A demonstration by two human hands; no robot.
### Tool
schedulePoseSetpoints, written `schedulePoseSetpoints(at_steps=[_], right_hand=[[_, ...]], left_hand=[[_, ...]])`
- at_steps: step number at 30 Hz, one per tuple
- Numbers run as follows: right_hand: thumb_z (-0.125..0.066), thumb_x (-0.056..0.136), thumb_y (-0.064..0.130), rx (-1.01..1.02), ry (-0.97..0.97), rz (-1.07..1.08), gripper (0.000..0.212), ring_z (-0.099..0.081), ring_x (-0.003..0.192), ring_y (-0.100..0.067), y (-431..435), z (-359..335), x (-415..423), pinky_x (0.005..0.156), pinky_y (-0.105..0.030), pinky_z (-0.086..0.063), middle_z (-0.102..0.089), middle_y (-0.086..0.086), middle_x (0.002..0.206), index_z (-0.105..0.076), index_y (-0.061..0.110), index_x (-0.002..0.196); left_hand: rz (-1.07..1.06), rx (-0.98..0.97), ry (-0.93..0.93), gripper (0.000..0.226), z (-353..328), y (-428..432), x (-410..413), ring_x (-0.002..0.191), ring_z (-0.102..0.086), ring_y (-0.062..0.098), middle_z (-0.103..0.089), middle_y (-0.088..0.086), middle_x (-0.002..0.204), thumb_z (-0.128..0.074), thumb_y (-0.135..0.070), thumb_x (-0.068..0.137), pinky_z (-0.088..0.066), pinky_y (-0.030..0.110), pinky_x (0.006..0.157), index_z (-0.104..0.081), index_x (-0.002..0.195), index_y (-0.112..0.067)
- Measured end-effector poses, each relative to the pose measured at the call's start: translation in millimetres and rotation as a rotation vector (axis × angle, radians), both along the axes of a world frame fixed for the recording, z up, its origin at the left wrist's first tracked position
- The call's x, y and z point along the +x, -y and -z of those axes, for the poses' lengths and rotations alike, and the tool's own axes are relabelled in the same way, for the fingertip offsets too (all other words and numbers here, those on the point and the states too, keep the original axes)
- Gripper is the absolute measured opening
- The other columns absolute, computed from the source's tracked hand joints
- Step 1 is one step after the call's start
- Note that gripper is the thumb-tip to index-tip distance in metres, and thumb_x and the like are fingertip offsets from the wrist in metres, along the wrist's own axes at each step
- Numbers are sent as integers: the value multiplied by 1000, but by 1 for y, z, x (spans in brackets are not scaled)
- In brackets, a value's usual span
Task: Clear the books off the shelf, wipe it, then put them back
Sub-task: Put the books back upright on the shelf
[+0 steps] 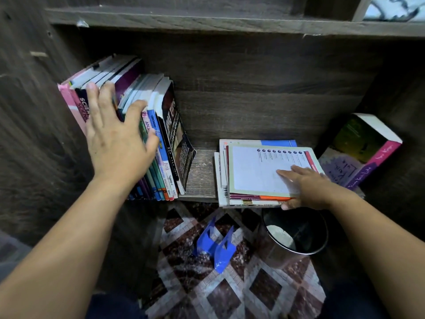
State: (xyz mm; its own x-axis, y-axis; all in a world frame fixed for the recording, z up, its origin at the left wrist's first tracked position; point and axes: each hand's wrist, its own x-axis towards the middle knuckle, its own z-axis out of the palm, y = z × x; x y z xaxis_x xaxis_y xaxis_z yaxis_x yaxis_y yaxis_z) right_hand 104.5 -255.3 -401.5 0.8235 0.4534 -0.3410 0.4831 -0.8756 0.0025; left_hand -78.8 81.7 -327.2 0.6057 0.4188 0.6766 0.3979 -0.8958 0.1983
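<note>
On the dark wood shelf (pixel 202 178), left side, a row of upright books (pixel 147 125) leans toward the left wall; the left hand (pixel 115 139) lies flat against their spines, fingers straight and spread, fingertips reaching the tops of the pink and dark volumes, thumb across the blue and green spines — pressing, not gripping. Left forearm comes up from the lower left corner, wrist roughly straight. Right side of the shelf: a flat stack of books (pixel 253 171) lies with its front edge overhanging the shelf lip. The right hand (pixel 310 187) rests on the pale top cover, fingers extended over it, thumb tucked under the front edge of the stack — a loose pinch on the stack. Right forearm enters from the lower right. Between row and stack, a bare strip of shelf board shows. Further right, a thick book (pixel 368 146) with a green and purple cover stands tilted against the right wall, just beside the stack; a lilac cover lies beneath it. Shelf back and sides are the same grey-brown wood grain; an upper board (pixel 230 21) crosses above. Below, floor tiles (pixel 230 284) in a maroon and white diamond pattern. On the floor: a blue plastic holder (pixel 216 247), and a dark round bin (pixel 296 231) directly under the stack — something pale lies inside it, identity unclear.
</note>
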Motion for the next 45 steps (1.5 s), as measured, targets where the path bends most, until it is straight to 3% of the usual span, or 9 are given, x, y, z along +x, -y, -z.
schedulePoseSetpoints(at_steps=[4, 9, 14, 21, 25, 29, 32, 40, 45], right_hand=[[-63, 66, 78, -12, 20, 97, 109, -9, 144, -41, 20, 4, 4, 114, -62, -16, 0, -3, 160, 1, 49, 149], [-62, 76, 70, 45, -24, 67, 96, -12, 141, -45, 26, 9, 6, 113, -57, -21, 0, -1, 160, -2, 52, 149], [-44, 87, 69, 32, 122, -14, 75, -33, 133, -39, 21, 12, 8, 112, -45, -29, -27, -8, 152, -18, 40, 151], [-59, 91, 21, 112, 144, -15, 64, -37, 132, -33, 21, 15, 9, 107, -42, -38, -27, -7, 152, -29, 31, 146], [-51, 94, 16, 221, 268, 210, 55, -43, 127, -42, 20, 16, 9, 104, -47, -41, -11, -14, 158, -38, 38, 143], [-44, 98, 20, 318, 256, 420, 49, -50, 117, -42, 12, 14, 8, 98, -46, -43, -41, -21, 136, -43, 39, 143], [-43, 99, 14, 467, 321, 480, 45, -52, 110, -45, 6, 8, 4, 96, -45, -43, -47, -22, 123, -51, 34, 138], [-50, 93, 7, 801, 565, 256, 51, -51, 111, -43, -39, -29, -26, 94, -48, -45, -30, -15, 144, -46, 24, 140], [-45, 96, 8, 690, 562, 43, 62, -55, 109, -39, -97, -46, -56, 79, -40, -47, -13, -10, 156, -23, 25, 152]], left_hand=[[-37, -15, 3, 51, 0, 5, 4, 147, 3, 36, -14, 19, 156, -60, -29, 85, -18, 60, 112, -49, 133, -19], [-51, -12, 19, 50, 0, 8, 8, 146, 3, 40, -14, 22, 155, -59, -24, 82, -16, 61, 112, -50, 130, -16], [-58, -17, 30, 48, 1, 9, 10, 146, 3, 40, -13, 21, 155, -58, -24, 82, -14, 61, 113, -49, 128, -15], [-61, -6, 28, 48, 3, 7, 11, 146, 4, 40, -12, 19, 156, -59, -27, 82, -12, 58, 114, -49, 129, -16], [-53, -8, 34, 48, 3, 7, 10, 146, 4, 40, -13, 20, 155, -58, -26, 82, -12, 59, 114, -49, 128, -16], [-51, -13, 42, 49, 3, 8, 10, 146, 4, 40, -12, 21, 156, -58, -25, 82, -12, 59, 114, -49, 129, -16], [-49, -20, 42, 49, 3, 7, 10, 146, 4, 39, -12, 20, 156, -59, -25, 82, -12, 59, 114, -50, 129, -16], [-47, -32, 40, 49, 2, 8, 11, 147, 4, 39, -13, 20, 155, -61, -24, 81, -11, 59, 114, -50, 128, -16], [-32, -53, 52, 48, 0, 8, 9, 147, 3, 36, -15, 17, 156, -63, -25, 82, -13, 57, 114, -53, 128, -17]])
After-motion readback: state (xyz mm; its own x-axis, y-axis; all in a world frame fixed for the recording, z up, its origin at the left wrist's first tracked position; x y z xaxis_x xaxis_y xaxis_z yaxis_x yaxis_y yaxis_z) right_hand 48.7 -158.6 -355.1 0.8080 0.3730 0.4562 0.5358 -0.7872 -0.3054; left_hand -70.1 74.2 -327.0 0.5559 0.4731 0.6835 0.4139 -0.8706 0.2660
